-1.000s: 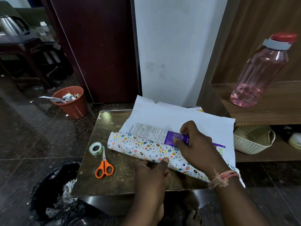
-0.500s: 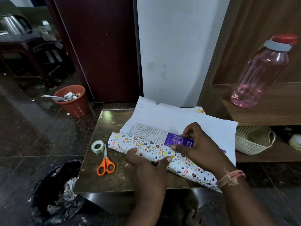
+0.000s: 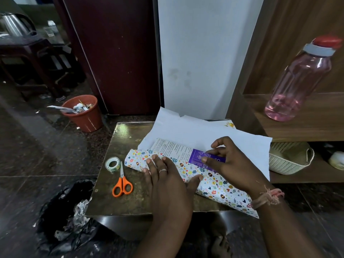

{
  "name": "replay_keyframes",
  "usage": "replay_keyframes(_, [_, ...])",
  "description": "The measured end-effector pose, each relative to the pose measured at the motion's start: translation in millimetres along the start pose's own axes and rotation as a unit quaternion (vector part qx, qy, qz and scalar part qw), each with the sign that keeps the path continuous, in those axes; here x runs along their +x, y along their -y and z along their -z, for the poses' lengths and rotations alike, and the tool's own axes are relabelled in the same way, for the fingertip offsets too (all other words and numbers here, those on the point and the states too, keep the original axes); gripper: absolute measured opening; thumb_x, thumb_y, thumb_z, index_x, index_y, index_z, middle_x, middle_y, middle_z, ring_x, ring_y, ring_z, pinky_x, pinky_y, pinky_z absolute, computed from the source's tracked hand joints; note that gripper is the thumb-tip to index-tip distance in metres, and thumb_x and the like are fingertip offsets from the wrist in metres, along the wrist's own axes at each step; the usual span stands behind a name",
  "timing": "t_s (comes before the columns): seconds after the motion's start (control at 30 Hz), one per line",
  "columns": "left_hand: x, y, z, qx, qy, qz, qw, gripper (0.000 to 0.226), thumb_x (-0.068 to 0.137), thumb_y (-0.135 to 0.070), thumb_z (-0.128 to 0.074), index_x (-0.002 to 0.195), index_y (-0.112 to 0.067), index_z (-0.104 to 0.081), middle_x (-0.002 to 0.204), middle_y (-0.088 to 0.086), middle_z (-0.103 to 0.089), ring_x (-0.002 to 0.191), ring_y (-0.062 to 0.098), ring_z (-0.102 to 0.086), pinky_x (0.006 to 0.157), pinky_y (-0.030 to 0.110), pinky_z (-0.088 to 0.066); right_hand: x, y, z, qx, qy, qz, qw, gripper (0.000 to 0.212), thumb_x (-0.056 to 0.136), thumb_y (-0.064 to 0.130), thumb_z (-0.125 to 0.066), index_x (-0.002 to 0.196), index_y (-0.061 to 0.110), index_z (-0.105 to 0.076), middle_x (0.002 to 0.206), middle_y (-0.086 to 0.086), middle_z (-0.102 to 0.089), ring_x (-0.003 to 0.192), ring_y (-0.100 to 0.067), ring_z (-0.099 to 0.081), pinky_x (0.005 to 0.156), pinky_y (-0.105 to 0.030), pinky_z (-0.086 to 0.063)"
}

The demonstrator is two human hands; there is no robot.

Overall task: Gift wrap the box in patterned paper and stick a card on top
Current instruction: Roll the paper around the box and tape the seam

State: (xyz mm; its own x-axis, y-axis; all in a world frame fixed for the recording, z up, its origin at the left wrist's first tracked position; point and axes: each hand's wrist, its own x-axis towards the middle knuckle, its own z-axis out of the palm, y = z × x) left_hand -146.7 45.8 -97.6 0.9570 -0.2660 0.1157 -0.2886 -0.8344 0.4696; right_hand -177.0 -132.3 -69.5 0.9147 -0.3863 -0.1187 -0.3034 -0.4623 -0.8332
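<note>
Wrapping in progress: the box (image 3: pixel 188 152), long and narrow with a purple printed end, lies on the counter (image 3: pixel 128 135) directly under both hands, resting on the white underside of the patterned paper (image 3: pixel 214 183), whose near edge is folded up over its front side. The left hand (image 3: pixel 167 180) lies flat with straight fingers, pressing that folded flap against the box; the right hand (image 3: pixel 230 162) rests on the purple end with fingers curled and tips pinching at the box's top face, though whether they hold the box itself or something small on it cannot be told. No tape secures the flap, so in all likelihood it springs open or slides askew if the left hand lifts before a strip is applied; uneven pressure may also crease the sheet or skew the box on it. The tape roll (image 3: pixel 112 164) and orange scissors (image 3: pixel 122 183) lie just left of the left hand, near enough for a one-handed reach. Containers: a terracotta-coloured bin (image 3: pixel 83 118) on the floor, far left of the hands, holds paper scraps; a black bag (image 3: pixel 61 220) lower left holds crumpled waste; a cream basket (image 3: pixel 286 161) on the shelf right of the right hand has unclear contents; a pink bottle (image 3: pixel 297 81) above it holds little liquid.
</note>
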Motion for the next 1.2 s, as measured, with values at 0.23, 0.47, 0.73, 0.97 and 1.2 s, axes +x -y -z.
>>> replay_keyframes(0.23, [7,-6,-9,0.100,-0.022,-0.022,0.994,0.121,0.070,-0.089,-0.041,0.132,0.014,-0.058,0.138,0.036,-0.055,0.134,0.044,-0.053,0.120,0.048,-0.023,-6,-1,5,0.151,-0.018,0.011,0.988,0.035,0.086,0.049,-0.066,0.118,0.037,-0.057,0.131,0.016,-0.064,0.124,-0.012,-0.059,0.098,-0.050,-0.056])
replay_keyframes(0.47, [10,-9,-5,0.148,0.008,-0.021,0.989,0.129,0.065,-0.095,-0.032,0.127,0.014,-0.062,0.132,0.037,-0.059,0.129,0.046,-0.057,0.116,0.058,-0.034,-6,-2,8,0.131,-0.027,0.035,0.990,0.037,0.084,0.055,-0.064,0.116,0.036,-0.062,0.129,0.020,-0.063,0.123,-0.007,-0.058,0.098,-0.048,-0.055])
replay_keyframes(0.73, [12,-7,-11,0.170,-0.003,-0.027,0.985,0.130,0.066,-0.096,-0.031,0.128,0.014,-0.061,0.133,0.038,-0.058,0.131,0.048,-0.055,0.118,0.061,-0.029,-4,17,6,0.169,-0.047,0.021,0.984,0.019,0.092,0.039,-0.069,0.103,0.024,-0.072,0.099,0.006,-0.074,0.088,-0.012,-0.069,0.075,-0.029,-0.052])
replay_keyframes(0.97, [11,-6,-13,0.174,-0.004,-0.030,0.984,0.130,0.068,-0.094,-0.023,0.131,0.014,-0.059,0.137,0.038,-0.054,0.134,0.047,-0.051,0.118,0.062,-0.019,-3,29,-8,0.005,0.014,-0.018,1.000,0.014,0.091,0.029,-0.072,0.081,0.021,-0.074,0.082,0.005,-0.073,0.078,-0.010,-0.067,0.071,-0.030,-0.052])
replay_keyframes(1.2, [11,-5,-14,0.188,-0.008,-0.035,0.982,0.124,0.070,-0.088,-0.022,0.129,0.013,-0.061,0.135,0.038,-0.056,0.132,0.047,-0.054,0.115,0.062,-0.015,0,36,-12,-0.089,0.030,-0.038,0.995,0.017,0.095,0.021,-0.066,0.078,0.022,-0.072,0.068,0.018,-0.065,0.064,0.000,-0.060,0.057,-0.021,-0.040])
